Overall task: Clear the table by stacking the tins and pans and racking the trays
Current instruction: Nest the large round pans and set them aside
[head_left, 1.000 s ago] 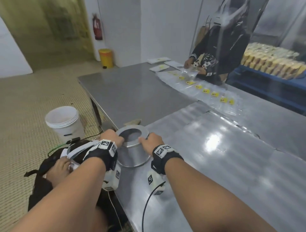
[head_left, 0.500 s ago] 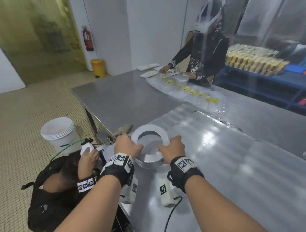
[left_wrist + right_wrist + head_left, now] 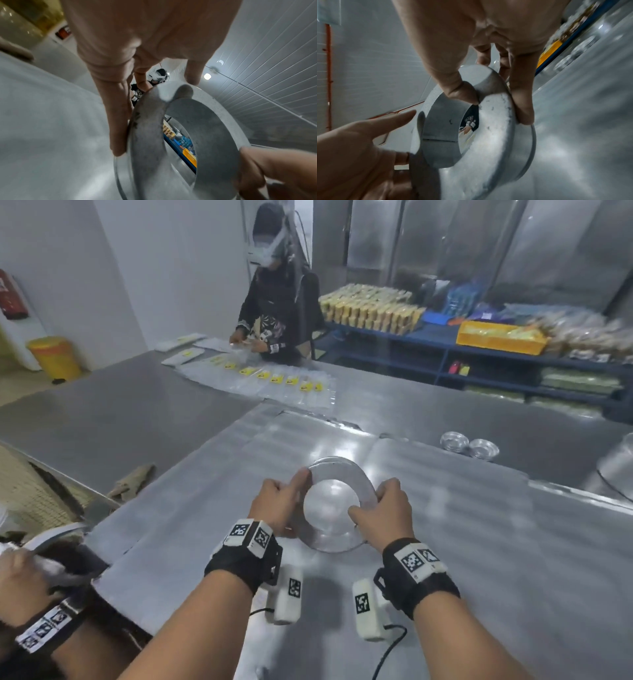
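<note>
Since half a second ago both hands have carried the round grey metal ring-shaped tin [image 3: 337, 501] away from the near left edge, out over the middle of the steel counter [image 3: 479, 542], and the crouching person who was just beside it now shows only at the lower left corner. At far left a yellow bin [image 3: 54, 357] stands on the floor by the wall. Further right, a crumpled brown cloth [image 3: 133, 482] lies at the counter's edge. The left hand [image 3: 279, 503] grips the tin's left rim, thumb on the flat top and fingers [image 3: 118, 129] down its outer wall. The tin is tilted, its open centre showing the counter through it. The right hand [image 3: 385, 513] grips the right rim, thumb hooked into the centre hole and fingers [image 3: 522, 94] curled round the outside. Well apart to the right sit two small fluted foil tins [image 3: 469, 445], touching each other.
</note>
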`<move>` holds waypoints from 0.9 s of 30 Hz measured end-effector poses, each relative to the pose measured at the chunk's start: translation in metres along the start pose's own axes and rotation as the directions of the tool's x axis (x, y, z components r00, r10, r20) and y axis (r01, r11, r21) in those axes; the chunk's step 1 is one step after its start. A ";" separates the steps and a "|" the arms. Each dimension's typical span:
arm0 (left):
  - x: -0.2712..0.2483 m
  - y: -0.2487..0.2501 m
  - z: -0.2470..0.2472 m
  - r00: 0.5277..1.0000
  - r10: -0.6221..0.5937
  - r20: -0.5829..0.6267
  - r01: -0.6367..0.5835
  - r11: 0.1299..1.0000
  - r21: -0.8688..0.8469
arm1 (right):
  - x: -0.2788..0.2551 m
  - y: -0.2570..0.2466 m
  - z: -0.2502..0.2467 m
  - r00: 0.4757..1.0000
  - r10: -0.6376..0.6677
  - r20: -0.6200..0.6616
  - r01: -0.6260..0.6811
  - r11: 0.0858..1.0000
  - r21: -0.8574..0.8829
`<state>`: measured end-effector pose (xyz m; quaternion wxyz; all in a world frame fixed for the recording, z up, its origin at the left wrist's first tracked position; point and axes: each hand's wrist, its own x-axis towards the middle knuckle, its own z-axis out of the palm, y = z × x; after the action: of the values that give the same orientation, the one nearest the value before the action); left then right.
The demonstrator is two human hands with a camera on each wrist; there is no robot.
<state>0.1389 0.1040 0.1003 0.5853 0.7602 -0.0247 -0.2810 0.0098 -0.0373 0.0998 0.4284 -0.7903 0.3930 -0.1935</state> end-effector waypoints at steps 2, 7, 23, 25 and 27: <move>-0.008 0.004 0.026 0.995 -0.042 0.090 0.045 0.998 -0.035 | -0.010 0.019 -0.028 0.998 0.002 -0.060 -0.002 1.000 0.009; -0.026 0.000 0.086 0.961 -0.096 0.260 0.112 0.993 -0.045 | -0.032 0.055 -0.083 0.990 -0.034 -0.139 0.037 0.999 0.018; -0.072 -0.029 0.166 0.843 0.184 0.506 -0.186 0.981 -0.047 | -0.067 0.130 -0.163 0.917 0.379 -0.124 -0.164 0.641 0.750; -0.075 -0.033 0.170 0.848 0.170 0.503 -0.175 0.984 -0.036 | -0.067 0.139 -0.162 0.901 0.412 -0.137 -0.204 0.679 0.705; -0.075 -0.038 0.172 0.845 0.171 0.507 -0.175 0.984 -0.040 | -0.068 0.147 -0.160 0.889 0.429 -0.161 -0.241 0.737 0.631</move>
<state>-0.0142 -0.0072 0.0690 0.5781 0.6560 -0.2472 -0.4174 -0.2021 -0.1155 0.0690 0.6183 -0.4923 0.5088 -0.3413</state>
